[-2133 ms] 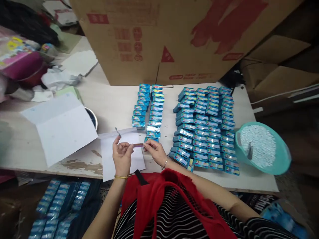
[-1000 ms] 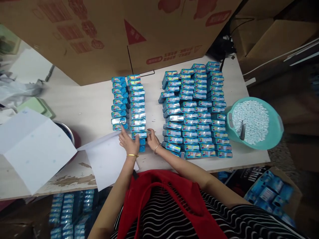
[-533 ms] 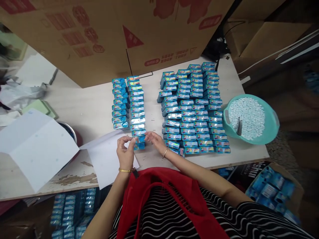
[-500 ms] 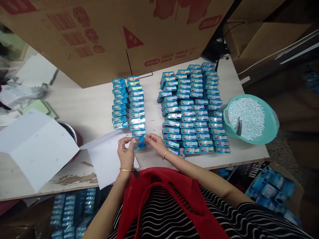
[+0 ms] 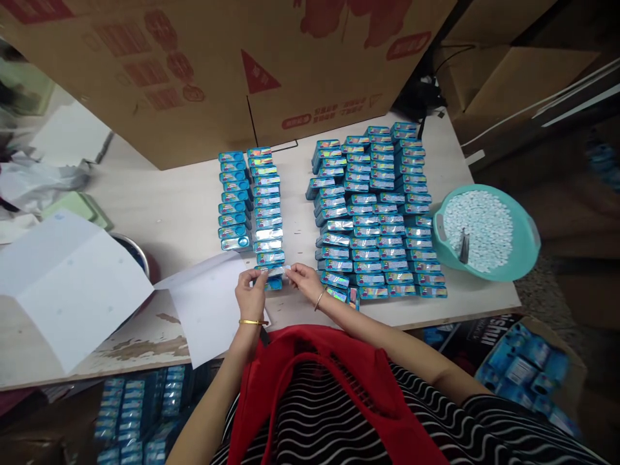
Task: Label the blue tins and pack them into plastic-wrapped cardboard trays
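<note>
Strip [image 5: 276, 272] was pinched at its ends by my left hand [image 5: 250, 294] and right hand [image 5: 305, 283], probably to keep it flat over the blue boxes [image 5: 268, 212]

Big cardboard box [image 5: 213, 84], teal basin [image 5: 525, 237]

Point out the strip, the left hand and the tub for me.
Strip [image 5: 277, 272]: head view, its middle, between the hands.
Left hand [image 5: 250, 295]: head view, middle of the hand.
Tub [image 5: 526, 234]: head view, bare inner wall.
</note>
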Action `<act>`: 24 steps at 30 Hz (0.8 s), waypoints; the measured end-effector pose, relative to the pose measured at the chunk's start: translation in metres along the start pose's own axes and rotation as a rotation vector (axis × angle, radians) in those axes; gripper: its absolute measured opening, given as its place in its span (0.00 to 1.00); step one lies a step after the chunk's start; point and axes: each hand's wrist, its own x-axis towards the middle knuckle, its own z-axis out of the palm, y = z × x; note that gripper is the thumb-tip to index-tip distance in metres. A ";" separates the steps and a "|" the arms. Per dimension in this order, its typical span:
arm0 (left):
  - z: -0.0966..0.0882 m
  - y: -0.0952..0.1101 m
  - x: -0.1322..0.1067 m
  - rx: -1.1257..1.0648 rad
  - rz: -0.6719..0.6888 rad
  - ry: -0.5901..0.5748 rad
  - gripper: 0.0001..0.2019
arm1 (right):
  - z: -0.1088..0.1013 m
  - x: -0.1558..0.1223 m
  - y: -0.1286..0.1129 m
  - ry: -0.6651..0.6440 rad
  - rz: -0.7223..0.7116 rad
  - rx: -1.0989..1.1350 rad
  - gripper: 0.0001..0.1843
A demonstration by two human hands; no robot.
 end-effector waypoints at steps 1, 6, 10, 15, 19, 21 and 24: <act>0.000 -0.001 0.003 0.049 0.014 0.006 0.08 | 0.000 0.001 0.001 0.020 -0.028 -0.011 0.22; 0.003 -0.005 0.015 0.220 0.070 0.040 0.05 | -0.001 0.004 0.007 0.088 -0.148 -0.172 0.18; 0.007 -0.008 0.015 0.490 0.126 0.035 0.03 | -0.002 0.007 0.015 0.101 -0.159 -0.258 0.19; 0.007 -0.017 0.014 0.595 0.186 0.045 0.07 | 0.000 0.013 0.029 0.081 -0.127 -0.264 0.19; 0.009 -0.023 0.024 0.478 -0.005 0.098 0.25 | 0.000 0.024 0.037 0.101 -0.052 -0.258 0.16; 0.010 -0.026 0.029 0.412 -0.109 0.082 0.32 | 0.003 0.030 0.041 0.105 -0.008 -0.265 0.14; -0.002 -0.030 0.028 0.449 -0.136 0.043 0.35 | 0.015 0.033 0.046 0.082 0.036 -0.283 0.10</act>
